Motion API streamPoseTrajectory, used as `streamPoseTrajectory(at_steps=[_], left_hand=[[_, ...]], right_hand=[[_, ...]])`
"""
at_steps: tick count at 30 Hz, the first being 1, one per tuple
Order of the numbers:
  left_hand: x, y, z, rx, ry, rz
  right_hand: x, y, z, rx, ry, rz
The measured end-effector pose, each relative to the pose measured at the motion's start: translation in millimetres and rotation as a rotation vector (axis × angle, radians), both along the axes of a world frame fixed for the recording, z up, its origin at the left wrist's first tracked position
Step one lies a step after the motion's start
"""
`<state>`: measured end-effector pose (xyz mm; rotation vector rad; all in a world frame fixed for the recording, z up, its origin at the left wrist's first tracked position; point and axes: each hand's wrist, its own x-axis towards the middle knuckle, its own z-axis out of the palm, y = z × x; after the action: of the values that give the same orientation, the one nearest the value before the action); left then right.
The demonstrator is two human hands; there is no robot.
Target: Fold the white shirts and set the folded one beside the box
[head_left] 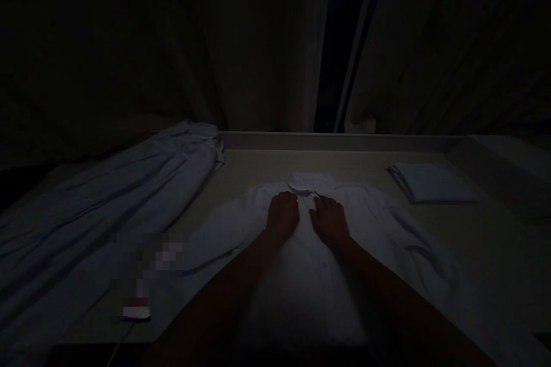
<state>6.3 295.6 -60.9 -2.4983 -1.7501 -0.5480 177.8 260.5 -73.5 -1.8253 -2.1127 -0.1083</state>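
The scene is very dim, so much of the detail is lost. A blurred patch hides part of the near left of the table (241, 169), and just below it lies a small pale object (136, 312) with a thin cord; what it is cannot be told. The bottom edge of the picture cuts off the lower part of the shirt and both forearms.

A white shirt (301, 275) lies flat, front up, in the middle of the table. Its long axis runs from the person toward the far edge, with the collar (310, 181) pointing away and a row of buttons down the centre. One sleeve spreads to the left, the other to the right.

The left hand (282, 215) and right hand (329, 219) rest palm down on the chest of the shirt just below the collar, side by side and nearly touching. The fingers of each lie close together and flat on the cloth; whether they pinch any fabric cannot be told.

A long pale cloth (107, 206) lies rumpled along the left side. A folded white cloth (430, 182) sits at the far right, well apart from the shirt. Dark curtains (267, 46) hang behind.
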Motion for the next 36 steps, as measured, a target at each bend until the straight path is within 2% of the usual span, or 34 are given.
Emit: streamPoseTrajectory(at_steps=[3,6,14,17,22,24,26,28,30,33,36], left_hand=[[12.5,-22.9,-21.2,0.017,-0.040,0.002],[13.3,-29.0,-30.5,0.017,-0.069,0.020],[14.3,-25.5,-25.4,0.004,-0.033,0.002],[14.8,-28.2,-20.7,0.020,-0.036,-0.043],[15.3,-28.8,-16.9,0.006,-0.006,-0.167],[15.2,-28.9,-18.5,-0.032,-0.008,-0.169],[15.1,-30.2,-19.6,-0.060,-0.035,-0.156],[15.7,-31.4,-17.9,-0.089,-0.115,-0.156],[18.2,-29.1,-12.5,-0.177,-0.305,-0.138],[27.7,-11.3,-0.4,-0.428,-0.719,0.078],[42.4,21.4,8.9,-0.617,-0.930,0.309]], right_hand=[[0.6,-0.2,-2.4,0.016,0.016,-0.006],[1.9,-0.1,-4.6,0.019,0.017,0.000],[5.2,-3.0,-2.7,0.013,0.033,0.055],[5.7,-2.4,-3.2,0.014,0.058,0.053],[10.5,0.1,-6.5,0.034,0.154,-0.006],[13.9,1.1,-8.1,0.051,0.189,-0.040],[16.8,2.4,-9.4,0.079,0.228,-0.139],[18.0,3.5,-9.9,0.100,0.253,-0.269],[16.9,3.9,-9.3,0.096,0.230,-0.327],[13.1,3.0,-6.6,0.074,0.146,-0.293],[10.3,1.7,-3.6,0.038,0.105,-0.262]])
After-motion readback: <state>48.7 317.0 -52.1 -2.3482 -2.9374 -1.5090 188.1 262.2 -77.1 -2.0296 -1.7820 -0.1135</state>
